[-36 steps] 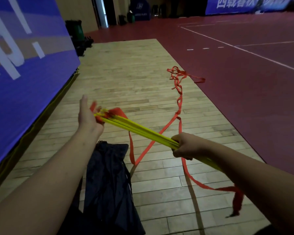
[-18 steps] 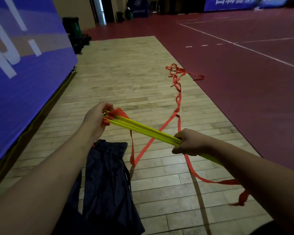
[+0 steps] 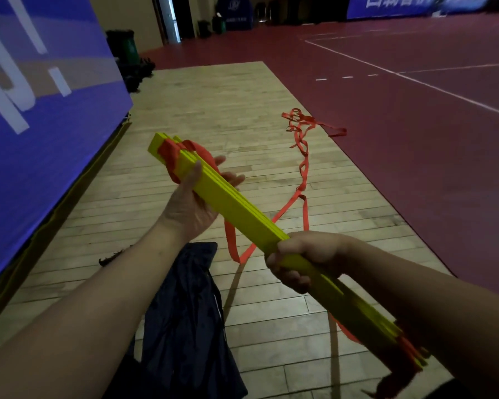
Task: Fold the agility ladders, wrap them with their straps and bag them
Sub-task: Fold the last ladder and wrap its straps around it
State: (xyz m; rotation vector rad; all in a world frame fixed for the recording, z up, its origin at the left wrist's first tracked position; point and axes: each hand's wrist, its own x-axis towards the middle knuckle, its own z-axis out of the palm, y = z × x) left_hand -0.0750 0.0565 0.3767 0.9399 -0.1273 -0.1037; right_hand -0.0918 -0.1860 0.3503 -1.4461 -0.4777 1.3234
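Observation:
A stack of yellow ladder rungs runs diagonally from upper left to lower right in front of me. My left hand cradles the stack from below near its far end, thumb on its side, fingers reaching round it. My right hand grips the stack near the middle. An orange strap is bunched at the far end of the rungs, hangs in a loop below them and trails away across the floor to a tangled heap. A dark navy bag lies on the wooden floor under my arms.
A tall blue banner wall stands along the left. The wooden floor strip borders red court flooring on the right. A green bin and dark gear sit far back by the wall.
The stack has risen closer to me and rolled, its flat face in view. My left hand moved from the far end to under the stack. The right hand kept its grip.

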